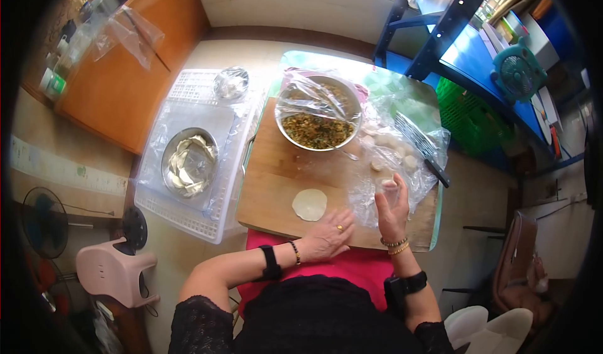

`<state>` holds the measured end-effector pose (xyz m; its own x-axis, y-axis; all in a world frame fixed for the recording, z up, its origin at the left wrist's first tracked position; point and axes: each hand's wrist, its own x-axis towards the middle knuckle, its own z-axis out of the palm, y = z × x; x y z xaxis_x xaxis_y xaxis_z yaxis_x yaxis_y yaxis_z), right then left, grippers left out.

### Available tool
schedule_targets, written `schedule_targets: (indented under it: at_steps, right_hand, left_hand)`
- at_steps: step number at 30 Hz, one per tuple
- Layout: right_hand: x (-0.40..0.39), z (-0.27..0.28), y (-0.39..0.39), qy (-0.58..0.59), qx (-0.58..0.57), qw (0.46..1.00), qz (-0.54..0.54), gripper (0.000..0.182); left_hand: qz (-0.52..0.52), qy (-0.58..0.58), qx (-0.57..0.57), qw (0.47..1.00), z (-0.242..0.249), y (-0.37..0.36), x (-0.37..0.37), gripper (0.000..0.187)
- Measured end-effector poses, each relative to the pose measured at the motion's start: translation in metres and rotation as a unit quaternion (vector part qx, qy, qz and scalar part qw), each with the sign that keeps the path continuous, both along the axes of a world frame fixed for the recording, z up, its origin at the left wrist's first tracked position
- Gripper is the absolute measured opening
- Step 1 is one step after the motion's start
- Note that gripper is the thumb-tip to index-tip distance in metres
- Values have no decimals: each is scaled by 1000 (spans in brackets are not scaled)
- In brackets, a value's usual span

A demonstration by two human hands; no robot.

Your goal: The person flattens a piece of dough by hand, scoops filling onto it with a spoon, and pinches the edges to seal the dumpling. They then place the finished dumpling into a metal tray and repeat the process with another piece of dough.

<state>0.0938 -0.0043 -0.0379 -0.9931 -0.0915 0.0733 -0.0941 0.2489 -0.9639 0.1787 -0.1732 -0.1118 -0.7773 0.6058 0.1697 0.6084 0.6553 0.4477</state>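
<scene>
My left hand (325, 236) lies flat on the front edge of the wooden board (270, 187), fingers spread, beside a thin round dough wrapper (309, 204). My right hand (392, 208) is raised over the board's right side, thumb and fingers curled around something clear and small that I cannot make out. Behind the hands stands a metal bowl of chopped filling (317, 131), partly covered by plastic film. Small dough pieces (409, 162) lie under and around clear plastic (364, 190) at the right. A black-handled knife (436, 172) rests on that plastic.
Left of the board, a white plastic crate (210, 228) carries a metal bowl of pale folded pieces (188, 164) and a small plastic-covered bowl (231, 84). A pink stool (110, 272) stands lower left. Blue shelving with a teal fan (518, 71) is at the upper right.
</scene>
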Motion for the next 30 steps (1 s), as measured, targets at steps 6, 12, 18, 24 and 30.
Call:
schedule_targets:
  at_steps: [6,12,18,24,30]
  right_hand:
    - [29,-8,46,-3,-30,997,-64,63]
    - [39,-18,67,-30,-31,994,-96,65]
    - [36,-31,60,-16,-27,997,-70,66]
    - [40,-31,56,-6,2,999,-39,69]
    - [49,-42,54,-18,19,999,-29,70]
  left_hand:
    - [-13,15,-48,999,-9,27,-48,69]
    - [172,-43,-136,975,12,-10,-55,78]
    - [130,-71,-107,983,24,-20,-14,78]
    - [175,-90,-116,974,13,-27,18,86]
    - [195,-109,-142,964,-7,-45,-6,89]
